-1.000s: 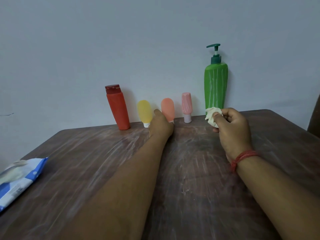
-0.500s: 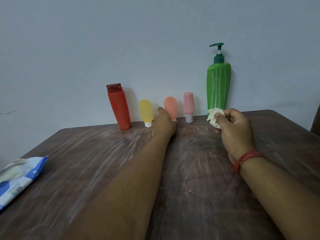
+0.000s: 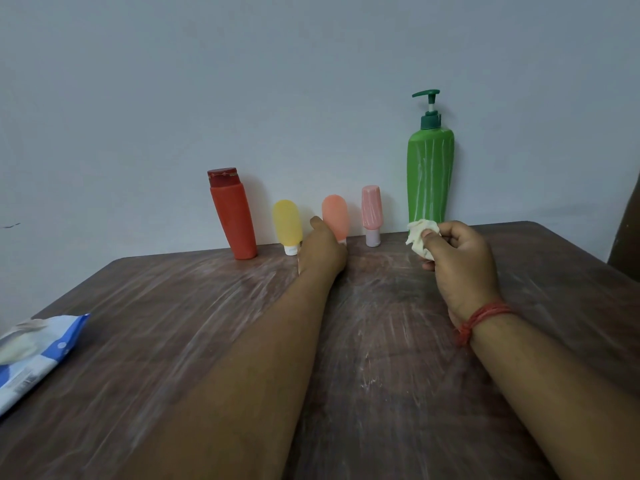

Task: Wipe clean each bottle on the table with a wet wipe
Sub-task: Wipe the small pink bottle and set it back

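Note:
Five bottles stand in a row against the wall: a red bottle (image 3: 232, 216), a yellow tube (image 3: 286, 224), an orange tube (image 3: 335, 216), a pink tube (image 3: 371, 211) and a tall green pump bottle (image 3: 429, 174). My left hand (image 3: 320, 252) is at the base of the orange tube, thumb up along its left side. The back of the hand hides its fingers. My right hand (image 3: 457, 261) holds a crumpled white wet wipe (image 3: 419, 237) just in front of the green bottle's base.
The brown wooden table (image 3: 173, 323) is streaked with white marks. A blue and white wipe pack (image 3: 31, 355) lies at the left edge. A dark object (image 3: 628, 230) stands past the right corner.
Both hands keep their places by the orange tube and the green bottle. The view has shifted slightly; nothing has been lifted.

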{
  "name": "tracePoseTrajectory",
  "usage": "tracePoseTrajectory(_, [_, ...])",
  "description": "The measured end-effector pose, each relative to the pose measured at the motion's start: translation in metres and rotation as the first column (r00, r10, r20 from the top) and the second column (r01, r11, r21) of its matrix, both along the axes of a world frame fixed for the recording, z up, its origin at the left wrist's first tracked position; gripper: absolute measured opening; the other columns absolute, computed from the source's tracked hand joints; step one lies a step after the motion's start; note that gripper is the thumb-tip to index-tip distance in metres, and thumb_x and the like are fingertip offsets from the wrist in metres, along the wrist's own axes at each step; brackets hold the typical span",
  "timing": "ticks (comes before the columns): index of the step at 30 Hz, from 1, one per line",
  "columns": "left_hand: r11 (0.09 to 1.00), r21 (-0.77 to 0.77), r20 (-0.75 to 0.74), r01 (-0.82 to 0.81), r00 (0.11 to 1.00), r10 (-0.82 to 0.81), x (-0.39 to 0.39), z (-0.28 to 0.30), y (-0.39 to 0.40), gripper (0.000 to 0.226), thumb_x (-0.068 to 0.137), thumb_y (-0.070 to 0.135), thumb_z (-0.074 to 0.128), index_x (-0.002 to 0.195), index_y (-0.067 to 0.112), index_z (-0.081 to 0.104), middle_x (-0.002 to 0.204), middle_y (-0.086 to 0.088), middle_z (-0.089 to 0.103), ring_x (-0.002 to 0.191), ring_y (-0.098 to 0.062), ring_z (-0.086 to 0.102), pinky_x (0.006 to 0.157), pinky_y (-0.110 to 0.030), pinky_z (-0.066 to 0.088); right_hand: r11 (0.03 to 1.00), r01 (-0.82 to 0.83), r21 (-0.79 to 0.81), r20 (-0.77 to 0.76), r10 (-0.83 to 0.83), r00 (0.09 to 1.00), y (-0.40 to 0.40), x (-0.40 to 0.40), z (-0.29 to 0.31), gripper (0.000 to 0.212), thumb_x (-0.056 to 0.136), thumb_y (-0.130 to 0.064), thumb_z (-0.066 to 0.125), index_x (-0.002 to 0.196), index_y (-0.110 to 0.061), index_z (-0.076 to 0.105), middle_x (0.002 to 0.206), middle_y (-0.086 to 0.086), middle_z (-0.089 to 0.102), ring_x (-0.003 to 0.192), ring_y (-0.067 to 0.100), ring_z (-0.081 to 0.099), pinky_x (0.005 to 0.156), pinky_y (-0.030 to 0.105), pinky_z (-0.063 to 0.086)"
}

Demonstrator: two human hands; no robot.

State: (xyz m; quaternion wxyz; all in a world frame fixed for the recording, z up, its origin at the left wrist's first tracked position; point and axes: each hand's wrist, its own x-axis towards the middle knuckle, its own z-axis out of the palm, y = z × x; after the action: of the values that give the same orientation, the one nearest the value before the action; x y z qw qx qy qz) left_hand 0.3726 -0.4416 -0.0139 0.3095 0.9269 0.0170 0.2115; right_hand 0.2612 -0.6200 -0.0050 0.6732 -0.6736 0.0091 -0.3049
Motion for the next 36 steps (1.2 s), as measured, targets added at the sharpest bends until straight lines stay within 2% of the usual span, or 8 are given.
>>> tracePoseTrajectory(10, [1.000, -0.017, -0.014, -0.011, 1.000, 0.011, -0.007, 0.002, 0.000, 0.038, 0.094, 0.023, 0.059, 0.118, 0.002, 0.039, 0.101, -0.019, 0.067, 0.094, -0.039, 0.066, 0.079, -0.048, 0.055, 1.000, -0.002, 0.003, -0.028, 0.002, 1.000, -0.001, -0.001, 0.000, 0.013, 0.095, -0.017, 0.061, 0.084, -0.019, 0.067, 0.086, 0.000, 0.071, 0.080, 0.014, 0.068, 0.060, 0.025, 0.053])
tracePoseTrajectory(15, [0.993, -0.116, -0.039, -0.023, 0.999, 0.018, -0.012, 0.003, -0.001, 0.037, 0.093, 0.022, 0.063, 0.115, 0.003, 0.040, 0.103, -0.017, 0.065, 0.096, -0.037, 0.065, 0.070, -0.041, 0.050, 1.000, -0.018, 0.003, -0.060, 0.018, 0.998, 0.001, 0.001, -0.001, 0.010, 0.095, -0.017, 0.061, 0.088, -0.015, 0.068, 0.087, 0.002, 0.071, 0.083, 0.017, 0.069, 0.062, 0.027, 0.053])
tracePoseTrajectory(18, [0.980, -0.179, 0.052, -0.085, 0.994, 0.096, -0.029, 0.009, 0.000, 0.031, 0.089, 0.012, 0.059, 0.116, 0.005, 0.044, 0.106, -0.014, 0.062, 0.096, -0.034, 0.063, 0.070, -0.041, 0.048, 1.000, -0.010, 0.005, -0.070, 0.011, 0.997, 0.000, 0.001, 0.000, 0.011, 0.094, -0.017, 0.062, 0.086, -0.013, 0.068, 0.086, 0.005, 0.071, 0.084, 0.023, 0.070, 0.063, 0.033, 0.057])
tracePoseTrajectory(22, [0.998, 0.066, 0.358, -0.015, 0.934, -0.010, -0.038, 0.024, -0.003, 0.038, 0.089, 0.012, 0.059, 0.126, 0.005, 0.052, 0.110, -0.012, 0.063, 0.101, -0.029, 0.058, 0.083, -0.047, 0.052, 1.000, 0.020, 0.010, -0.070, -0.020, 0.997, -0.001, 0.000, 0.000, 0.014, 0.091, -0.023, 0.062, 0.080, -0.014, 0.066, 0.083, 0.009, 0.071, 0.082, 0.030, 0.068, 0.071, 0.051, 0.059])
tracePoseTrajectory(25, [0.980, 0.152, 0.332, 0.131, 0.927, -0.176, -0.027, 0.043, -0.010, 0.047, 0.095, 0.015, 0.062, 0.139, 0.008, 0.048, 0.123, -0.011, 0.062, 0.115, -0.030, 0.053, 0.095, -0.041, 0.046, 0.994, 0.101, 0.037, -0.062, -0.099, 0.993, -0.010, 0.000, 0.002, 0.015, 0.086, -0.030, 0.062, 0.075, -0.019, 0.065, 0.077, 0.004, 0.070, 0.077, 0.026, 0.068, 0.072, 0.053, 0.058])
tracePoseTrajectory(30, [0.894, 0.374, 0.179, 0.246, 0.927, -0.329, -0.005, 0.059, -0.024, 0.061, 0.096, 0.016, 0.063, 0.152, 0.014, 0.038, 0.150, -0.011, 0.047, 0.138, -0.031, 0.037, 0.112, -0.039, 0.032, 0.950, 0.261, 0.169, -0.094, -0.249, 0.964, -0.047, 0.002, 0.004, 0.016, 0.086, -0.023, 0.062, 0.070, -0.024, 0.063, 0.069, -0.005, 0.066, 0.071, 0.021, 0.065, 0.074, 0.054, 0.058])
tracePoseTrajectory(33, [0.853, 0.473, 0.177, 0.222, 0.924, -0.338, 0.002, 0.061, -0.031, 0.055, 0.095, 0.015, 0.061, 0.148, 0.015, 0.046, 0.147, -0.009, 0.051, 0.134, -0.032, 0.040, 0.107, -0.041, 0.036, 0.931, 0.294, 0.214, -0.109, -0.276, 0.955, -0.058, 0.005, 0.003, 0.015, 0.083, -0.022, 0.060, 0.068, -0.022, 0.062, 0.066, -0.006, 0.065, 0.072, 0.025, 0.067, 0.073, 0.055, 0.058])
tracePoseTrajectory(36, [0.865, 0.463, 0.213, 0.193, 0.923, -0.320, 0.005, 0.062, -0.038, 0.047, 0.093, 0.015, 0.063, 0.139, 0.015, 0.053, 0.134, -0.009, 0.058, 0.124, -0.030, 0.046, 0.098, -0.042, 0.043, 0.936, 0.272, 0.222, -0.104, -0.255, 0.961, -0.055, 0.007, 0.003, 0.015, 0.084, -0.021, 0.060, 0.069, -0.022, 0.063, 0.068, -0.004, 0.066, 0.075, 0.026, 0.069, 0.075, 0.054, 0.058])
